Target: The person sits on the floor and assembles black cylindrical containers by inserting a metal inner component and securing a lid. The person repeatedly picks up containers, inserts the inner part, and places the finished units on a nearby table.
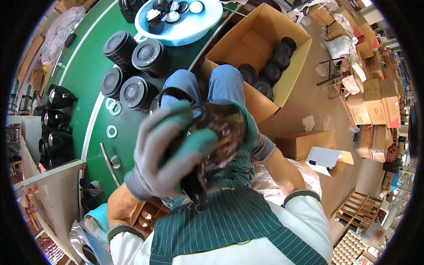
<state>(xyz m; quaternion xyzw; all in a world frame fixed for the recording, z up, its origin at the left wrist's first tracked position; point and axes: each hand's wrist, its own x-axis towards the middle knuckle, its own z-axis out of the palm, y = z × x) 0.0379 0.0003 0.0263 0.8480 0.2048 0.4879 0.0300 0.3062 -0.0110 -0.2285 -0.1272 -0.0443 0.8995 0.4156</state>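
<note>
Both my hands wear grey gloves with green palms and fingers. Between them, over my lap, is a glossy black jug-like vessel (226, 137), smeared by motion; a curved black strip like a handle shows at its upper left. My left hand (161, 152) grips it from the left, fingers bent across its side. On the other side my right hand (251, 130) is wrapped around it, most of its fingers hidden behind the vessel. My striped dark green apron (216, 221) lies just below.
Stacks of black round lids (134, 92) stand on the green table (88, 57) to the left, near white rings (111, 131). Beyond them sits a blue basin (190, 36) of small parts. An open carton (243, 42) holding black round pieces is ahead. Several black jugs (57, 117) line the far left.
</note>
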